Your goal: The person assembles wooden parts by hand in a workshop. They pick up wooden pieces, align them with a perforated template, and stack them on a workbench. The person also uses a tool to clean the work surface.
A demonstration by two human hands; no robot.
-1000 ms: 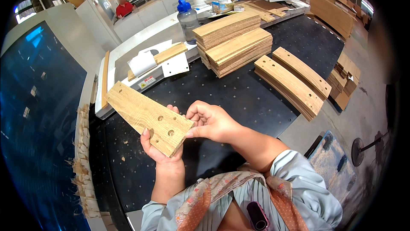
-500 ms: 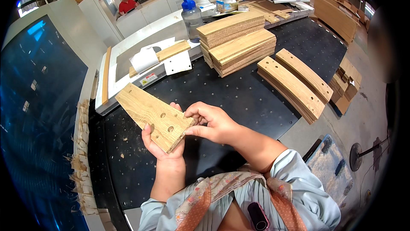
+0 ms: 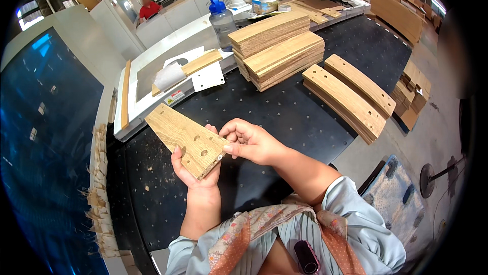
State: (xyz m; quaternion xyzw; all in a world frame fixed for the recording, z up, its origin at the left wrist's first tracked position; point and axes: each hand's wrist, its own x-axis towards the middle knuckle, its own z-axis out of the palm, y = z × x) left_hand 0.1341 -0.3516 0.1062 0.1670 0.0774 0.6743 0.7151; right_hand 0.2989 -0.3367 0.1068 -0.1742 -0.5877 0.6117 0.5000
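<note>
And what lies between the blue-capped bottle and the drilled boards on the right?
Stacked wooden boards, then black tabletop, lie between the bottle and the drilled boards in the head view.

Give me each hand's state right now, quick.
Left hand: closed, holding the wooden board.
Right hand: fingers curled, at the wooden board's end; whether it grips anything cannot be told.

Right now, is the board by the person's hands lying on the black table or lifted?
Lifted: the left hand cradles the board from below, above the black table.
</note>
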